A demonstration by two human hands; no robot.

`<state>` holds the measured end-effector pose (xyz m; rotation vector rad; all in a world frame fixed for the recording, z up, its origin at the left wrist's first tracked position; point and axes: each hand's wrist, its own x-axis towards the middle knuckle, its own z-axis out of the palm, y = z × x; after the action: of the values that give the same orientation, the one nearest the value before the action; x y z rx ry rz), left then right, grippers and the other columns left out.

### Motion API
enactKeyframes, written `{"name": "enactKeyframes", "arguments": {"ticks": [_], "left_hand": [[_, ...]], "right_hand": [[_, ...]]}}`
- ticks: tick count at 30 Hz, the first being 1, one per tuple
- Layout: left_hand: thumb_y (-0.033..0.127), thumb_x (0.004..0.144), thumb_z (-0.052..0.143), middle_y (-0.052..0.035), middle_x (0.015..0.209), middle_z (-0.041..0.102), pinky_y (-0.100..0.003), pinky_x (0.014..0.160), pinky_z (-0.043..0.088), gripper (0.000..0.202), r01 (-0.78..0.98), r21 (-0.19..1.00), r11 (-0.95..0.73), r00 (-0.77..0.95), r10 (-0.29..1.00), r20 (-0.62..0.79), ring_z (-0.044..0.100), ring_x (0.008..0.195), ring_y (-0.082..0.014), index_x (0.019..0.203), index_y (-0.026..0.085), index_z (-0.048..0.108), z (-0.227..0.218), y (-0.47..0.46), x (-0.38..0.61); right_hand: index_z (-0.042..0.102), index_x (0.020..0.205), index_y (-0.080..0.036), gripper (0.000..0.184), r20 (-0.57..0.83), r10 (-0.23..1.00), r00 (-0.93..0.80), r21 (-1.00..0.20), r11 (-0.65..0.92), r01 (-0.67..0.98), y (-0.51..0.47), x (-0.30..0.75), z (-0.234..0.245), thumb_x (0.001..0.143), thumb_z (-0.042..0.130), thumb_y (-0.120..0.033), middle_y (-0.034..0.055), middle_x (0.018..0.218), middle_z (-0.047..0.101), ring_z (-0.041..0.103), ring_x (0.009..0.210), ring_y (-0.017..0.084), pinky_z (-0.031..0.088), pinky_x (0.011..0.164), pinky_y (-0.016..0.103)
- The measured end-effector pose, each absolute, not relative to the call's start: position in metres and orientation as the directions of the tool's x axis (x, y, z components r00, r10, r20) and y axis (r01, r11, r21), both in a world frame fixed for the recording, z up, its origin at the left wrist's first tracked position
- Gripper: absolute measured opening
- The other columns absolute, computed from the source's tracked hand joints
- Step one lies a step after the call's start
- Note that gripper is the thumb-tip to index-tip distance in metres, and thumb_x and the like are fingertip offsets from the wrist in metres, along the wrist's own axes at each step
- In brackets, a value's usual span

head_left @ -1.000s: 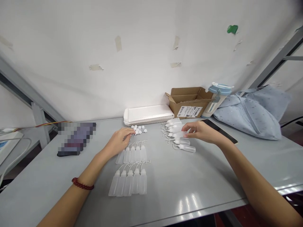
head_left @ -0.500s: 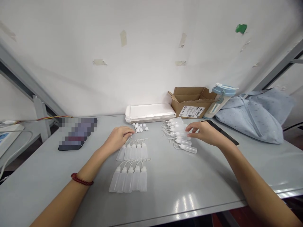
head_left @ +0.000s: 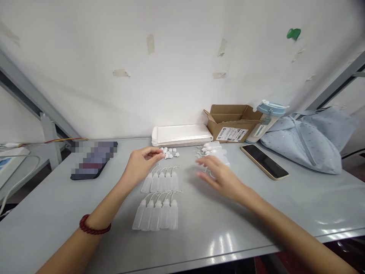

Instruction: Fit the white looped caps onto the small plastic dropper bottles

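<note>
At the edge of a small pile of white caps [head_left: 170, 153] is my left hand [head_left: 144, 161], thumb and fingertips drawn together. Whatever is between them is too small to make out. Just below it, several translucent squeeze bottles with thin curved tubes lie in an upper row [head_left: 162, 182]; a similar lower row [head_left: 155, 216] lies nearer me. My right hand [head_left: 218, 174], slightly blurred, is open with fingers apart and nothing visible in it. It passes in front of another group of bottles [head_left: 219, 154] on the right, hiding part of them.
Flat white boxes [head_left: 182, 134] are stacked against the wall, beside an open cardboard box [head_left: 232, 127]. A lidded tumbler [head_left: 264, 123], a pale blue bag [head_left: 303, 142] and a phone [head_left: 265, 161] are on the right. A dark, partly pixelated object [head_left: 94, 161] lies left.
My right hand has moved left and nearer, away from the phone, across the right-hand bottles. My left hand has shifted slightly up and right to the caps.
</note>
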<state>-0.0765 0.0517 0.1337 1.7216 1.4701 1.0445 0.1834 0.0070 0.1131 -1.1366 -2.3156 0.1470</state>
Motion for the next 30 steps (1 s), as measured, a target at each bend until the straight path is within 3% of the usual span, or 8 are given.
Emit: {"name": "enactKeyframes", "arguments": {"ticks": [1, 4, 11, 15, 20, 25, 30], "left_hand": [[0.043, 0.069, 0.068, -0.0051, 0.084, 0.072, -0.030, 0.070, 0.049, 0.028, 0.459, 0.874, -0.158, 0.050, 0.987, 0.152, 0.064, 0.083, -0.0224, 0.082, 0.018, 0.070, 0.135, 0.049, -0.075], [0.044, 0.067, 0.071, -0.0048, 0.084, 0.072, -0.028, 0.067, 0.049, 0.029, 0.433, 0.889, -0.150, 0.047, 0.988, 0.144, 0.064, 0.083, -0.0220, 0.079, 0.018, 0.070, 0.139, 0.043, -0.070], [0.039, 0.068, 0.072, -0.0022, 0.071, 0.069, -0.027, 0.059, 0.051, 0.025, 0.352, 0.924, -0.153, 0.075, 0.988, 0.135, 0.063, 0.064, -0.0166, 0.078, 0.016, 0.068, 0.141, 0.037, -0.066], [0.038, 0.067, 0.073, -0.0003, 0.069, 0.066, -0.026, 0.059, 0.051, 0.025, 0.328, 0.931, -0.160, 0.112, 0.985, 0.130, 0.062, 0.063, -0.0149, 0.079, 0.017, 0.066, 0.141, 0.035, -0.067], [0.039, 0.069, 0.071, -0.0004, 0.067, 0.066, -0.027, 0.059, 0.051, 0.024, 0.361, 0.920, -0.153, 0.173, 0.980, 0.095, 0.061, 0.060, -0.0144, 0.077, 0.017, 0.067, 0.140, 0.033, -0.066], [0.039, 0.066, 0.073, -0.0024, 0.075, 0.069, -0.029, 0.067, 0.052, 0.025, 0.383, 0.916, -0.118, 0.226, 0.974, 0.031, 0.065, 0.072, -0.0191, 0.077, 0.017, 0.067, 0.134, 0.034, -0.064], [0.039, 0.069, 0.070, -0.0026, 0.073, 0.069, -0.030, 0.066, 0.052, 0.023, 0.378, 0.922, -0.085, 0.255, 0.967, -0.015, 0.063, 0.066, -0.0170, 0.076, 0.017, 0.067, 0.129, 0.035, -0.064]], "right_hand": [[0.049, 0.122, -0.019, 0.034, 0.335, 0.730, -0.595, -0.328, 0.683, 0.653, 0.001, 0.172, 0.113, 0.093, 0.047, -0.037, 0.0120, 0.109, 0.056, 0.054, 0.097, 0.023, 0.046, 0.083, 0.037], [0.049, 0.127, -0.023, 0.045, 0.181, 0.713, -0.677, -0.330, 0.693, 0.642, -0.011, 0.149, 0.113, 0.090, 0.048, -0.049, 0.0110, 0.110, 0.054, 0.051, 0.096, 0.024, 0.043, 0.084, 0.041], [0.052, 0.124, -0.024, 0.047, 0.160, 0.708, -0.688, -0.308, 0.698, 0.647, -0.006, 0.138, 0.099, 0.090, 0.042, -0.054, 0.0105, 0.106, 0.054, 0.049, 0.095, 0.025, 0.039, 0.084, 0.041], [0.054, 0.121, -0.024, 0.044, 0.135, 0.725, -0.675, -0.316, 0.677, 0.665, -0.003, 0.137, 0.097, 0.091, 0.041, -0.053, 0.0097, 0.103, 0.054, 0.049, 0.094, 0.024, 0.039, 0.083, 0.040], [0.058, 0.114, -0.022, 0.040, 0.150, 0.754, -0.639, -0.332, 0.647, 0.686, 0.000, 0.138, 0.096, 0.092, 0.042, -0.051, 0.0084, 0.097, 0.054, 0.050, 0.091, 0.022, 0.038, 0.084, 0.039], [0.059, 0.110, -0.021, 0.030, 0.179, 0.791, -0.585, -0.325, 0.609, 0.723, 0.006, 0.145, 0.092, 0.095, 0.042, -0.040, 0.0081, 0.091, 0.055, 0.052, 0.090, 0.023, 0.039, 0.083, 0.039], [0.058, 0.102, -0.019, 0.019, 0.336, 0.806, -0.487, -0.436, 0.592, 0.678, 0.007, 0.154, 0.090, 0.093, 0.046, -0.030, 0.0065, 0.084, 0.056, 0.054, 0.078, 0.020, 0.044, 0.074, 0.035]]}}
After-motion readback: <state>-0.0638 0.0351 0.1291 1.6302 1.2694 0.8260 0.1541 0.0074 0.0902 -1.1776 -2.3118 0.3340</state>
